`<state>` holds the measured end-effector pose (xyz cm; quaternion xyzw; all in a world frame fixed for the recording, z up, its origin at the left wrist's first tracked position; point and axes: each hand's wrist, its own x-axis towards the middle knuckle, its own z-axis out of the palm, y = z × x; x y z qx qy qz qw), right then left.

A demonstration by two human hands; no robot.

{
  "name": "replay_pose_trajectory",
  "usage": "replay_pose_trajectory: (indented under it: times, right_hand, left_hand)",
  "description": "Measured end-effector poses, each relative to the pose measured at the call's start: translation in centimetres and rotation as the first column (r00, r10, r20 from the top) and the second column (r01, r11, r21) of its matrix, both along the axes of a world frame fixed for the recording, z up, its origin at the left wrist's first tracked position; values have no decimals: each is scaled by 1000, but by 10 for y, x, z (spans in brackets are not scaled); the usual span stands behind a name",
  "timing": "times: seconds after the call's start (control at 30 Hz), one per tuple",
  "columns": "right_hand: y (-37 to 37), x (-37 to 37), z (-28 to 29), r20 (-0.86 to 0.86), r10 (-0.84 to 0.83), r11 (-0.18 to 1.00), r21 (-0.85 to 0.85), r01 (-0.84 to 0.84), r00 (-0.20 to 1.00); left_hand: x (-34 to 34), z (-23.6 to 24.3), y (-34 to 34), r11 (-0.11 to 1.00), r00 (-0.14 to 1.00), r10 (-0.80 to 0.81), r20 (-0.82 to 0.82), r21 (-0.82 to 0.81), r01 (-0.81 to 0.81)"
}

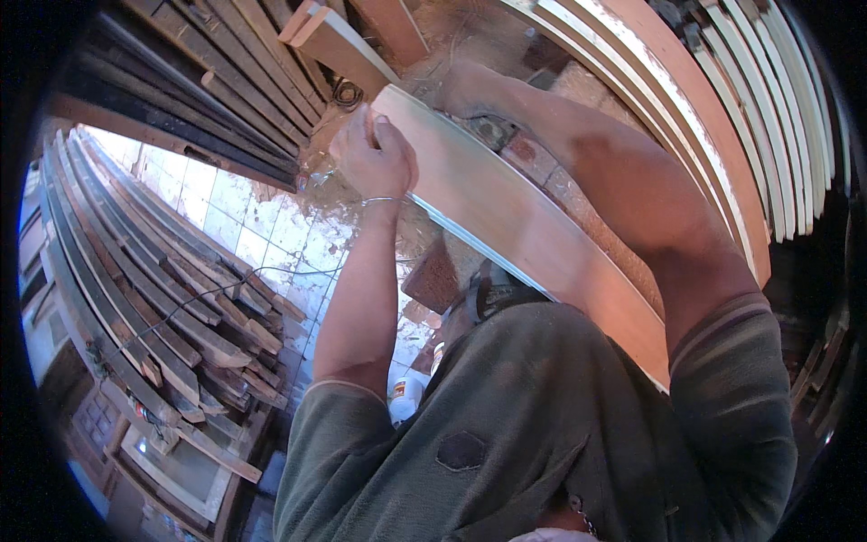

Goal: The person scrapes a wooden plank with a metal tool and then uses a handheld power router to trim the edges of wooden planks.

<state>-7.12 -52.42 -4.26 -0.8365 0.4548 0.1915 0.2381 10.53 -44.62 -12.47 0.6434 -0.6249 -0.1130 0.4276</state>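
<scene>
A long pale wooden plank [506, 203] runs slantwise from the far middle toward my right side, passing in front of my body. At its far left edge is my left hand [375, 154], its fingers curled closed against the plank with the thumb toward the wood. My right hand [465, 88] is beyond the plank's opposite edge, close to the far end. Its fingers are blurred and mostly turned away, so what they hold is not visible. Beneath the plank, reddish bricks [433, 275] show on both sides.
Dark timber lengths [172, 54] lean at the far left, and a stack of weathered boards [172, 298] fills the left. Curved-looking pale boards [759, 117] stand at the right. A cable [271, 268] crosses the tiled floor [230, 194]; a white bottle [405, 397] stands near my left elbow.
</scene>
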Motion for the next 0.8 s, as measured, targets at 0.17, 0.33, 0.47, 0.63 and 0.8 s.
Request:
replay_pose_trajectory:
  times: [0.17,0.33,0.47,0.63,0.8]
  right_hand:
    - [77,-76,-28,66,33,997,-74,-28,997]
    - [171,-119,9,-10,-674,706,287,648,739]
    - [262,-173,-9,-74,-795,569,254,782,602]
    - [337,-202,5,94,-860,510,203,836,502]
    - [420,-245,-1,5,-832,551,122,825,555]
  left_hand:
    - [-5,2,-6,1000,999,-26,37,-12,26]
    - [4,2,-6,999,998,-27,50,39,25]
    - [-6,11,-3,996,1000,-27,0,83,27]
    - [5,12,-2,997,997,-23,80,82,16]
    - [-6,24,2,993,993,-48,109,108,36]
